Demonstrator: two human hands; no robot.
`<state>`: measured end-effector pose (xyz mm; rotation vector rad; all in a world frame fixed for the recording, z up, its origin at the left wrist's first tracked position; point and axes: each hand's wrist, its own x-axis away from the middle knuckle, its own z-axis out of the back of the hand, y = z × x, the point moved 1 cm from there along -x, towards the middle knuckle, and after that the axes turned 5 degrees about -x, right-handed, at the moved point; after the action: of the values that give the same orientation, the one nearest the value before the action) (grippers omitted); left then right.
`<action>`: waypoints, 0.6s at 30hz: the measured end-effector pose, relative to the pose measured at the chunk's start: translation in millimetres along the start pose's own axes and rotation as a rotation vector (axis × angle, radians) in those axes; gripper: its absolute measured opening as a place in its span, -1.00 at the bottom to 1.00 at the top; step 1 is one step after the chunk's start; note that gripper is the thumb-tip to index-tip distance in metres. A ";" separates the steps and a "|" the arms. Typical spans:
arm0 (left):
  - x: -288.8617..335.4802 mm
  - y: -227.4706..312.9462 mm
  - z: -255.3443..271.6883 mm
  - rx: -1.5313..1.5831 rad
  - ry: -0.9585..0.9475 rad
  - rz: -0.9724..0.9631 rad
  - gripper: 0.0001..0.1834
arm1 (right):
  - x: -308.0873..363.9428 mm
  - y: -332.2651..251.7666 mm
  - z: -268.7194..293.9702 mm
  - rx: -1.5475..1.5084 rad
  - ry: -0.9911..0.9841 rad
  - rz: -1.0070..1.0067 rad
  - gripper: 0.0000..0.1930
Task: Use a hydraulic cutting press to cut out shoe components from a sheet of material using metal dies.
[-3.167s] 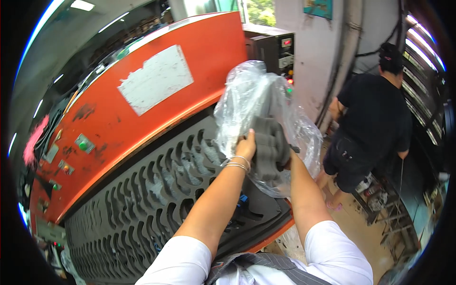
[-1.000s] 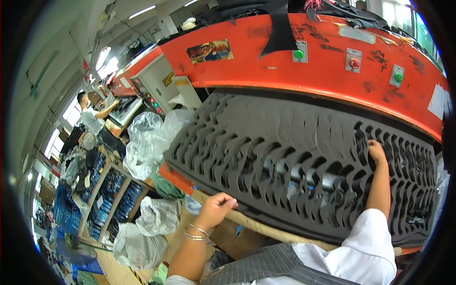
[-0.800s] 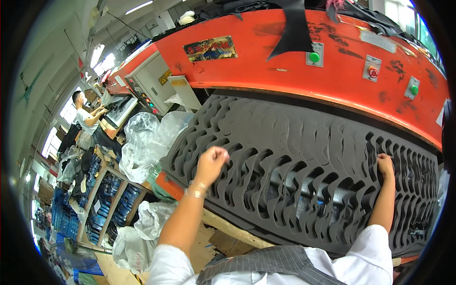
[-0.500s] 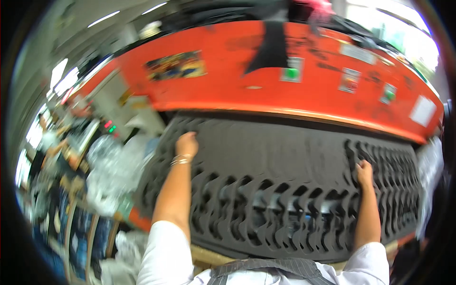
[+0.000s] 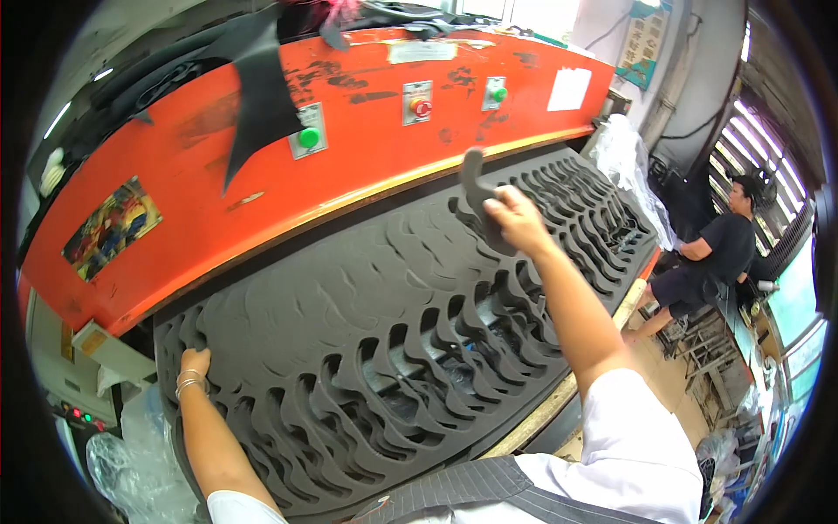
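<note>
A thick dark grey foam sheet (image 5: 288, 319) lies before me, with rows of wavy cut-outs along its near side and right end. In its middle, wavy pieces still sit flush with the surface. My right hand (image 5: 521, 218) is closed on a curved grey foam piece (image 5: 476, 182), raised above the sheet beside the open slots. At the sheet's left end, my left hand (image 5: 197, 360) is closed down at the cut slots. Its fingers are partly hidden, so what they hold cannot be made out.
Behind the sheet stands an orange machine front (image 5: 367, 131) with green buttons (image 5: 309, 137) and a red knob (image 5: 421, 107). Black scrap (image 5: 260, 100) hangs over it. Clear plastic (image 5: 144, 463) lies at left, more (image 5: 624, 157) at right. A person in black (image 5: 720, 249) is at the right.
The view has swung to the right, bringing the person in black into sight. My right hand has come up with a curved foam piece. My left hand remains at the sheet's left end.
</note>
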<state>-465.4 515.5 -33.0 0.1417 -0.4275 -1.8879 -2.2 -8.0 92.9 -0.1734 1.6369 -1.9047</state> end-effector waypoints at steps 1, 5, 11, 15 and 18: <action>3.0 1.9 -11.8 0.017 0.056 -0.039 -0.40 | -12.8 22.6 -16.0 0.168 -0.037 -0.078 -0.71; 42.2 45.4 -14.6 0.162 0.297 -0.180 -0.49 | -34.9 102.7 -35.5 0.886 -0.159 -0.203 -0.47; 121.1 29.2 36.0 0.872 0.707 -0.158 -0.77 | -27.6 97.3 -64.2 1.147 -0.188 -0.083 -0.39; 173.1 74.7 104.4 1.371 0.486 -0.411 -0.82 | -36.4 84.2 -37.9 0.966 -0.228 -0.233 -0.33; 158.3 126.3 105.5 1.210 0.179 -0.343 -0.84 | -48.8 79.3 -10.4 0.861 -0.327 -0.444 -0.20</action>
<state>-441.6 354.8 127.4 1.2278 -1.4361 -1.6628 60.6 22.8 30.6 -0.4786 0.4958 -2.5687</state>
